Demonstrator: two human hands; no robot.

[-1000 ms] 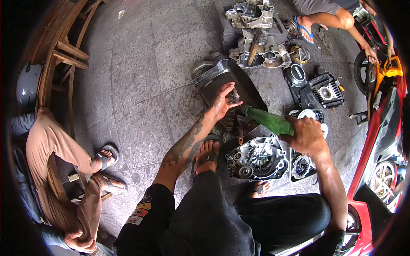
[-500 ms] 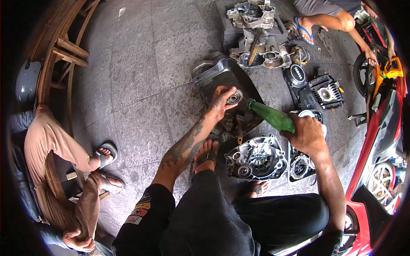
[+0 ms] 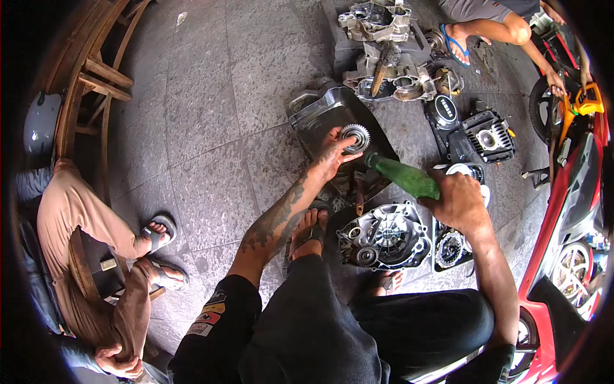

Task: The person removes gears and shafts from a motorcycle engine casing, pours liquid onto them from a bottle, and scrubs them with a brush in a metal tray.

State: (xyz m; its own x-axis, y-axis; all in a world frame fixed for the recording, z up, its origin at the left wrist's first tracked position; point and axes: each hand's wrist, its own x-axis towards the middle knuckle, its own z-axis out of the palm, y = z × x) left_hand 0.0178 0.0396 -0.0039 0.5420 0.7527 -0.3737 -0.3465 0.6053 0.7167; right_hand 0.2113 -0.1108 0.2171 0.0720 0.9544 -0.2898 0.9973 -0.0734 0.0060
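Held in my left hand (image 3: 330, 157) is a round toothed metal gear (image 3: 355, 138), its face turned up toward me. My right hand (image 3: 458, 202) wraps round a green glass bottle (image 3: 404, 176), tilted with its neck pointing left at the gear's lower edge. I cannot make out any liquid at the mouth. Below both lies a black tray (image 3: 320, 115) with dark residue. A brush (image 3: 360, 203), its handle toward me, rests at the tray's near edge.
An engine cover (image 3: 387, 235) lies near my feet, with a parts tray (image 3: 453, 253) beside it. Crankcase halves (image 3: 390, 77), a YAMAHA cover (image 3: 442, 114) and a finned cylinder (image 3: 489, 137) lie farther off. Another person's hand (image 3: 555, 84) is at the upper right; a seated person's leg (image 3: 89, 205) is left.
The gear has turned so more of its face shows, and sits slightly higher and to the right. The bottle's mouth has shifted a little left and down.
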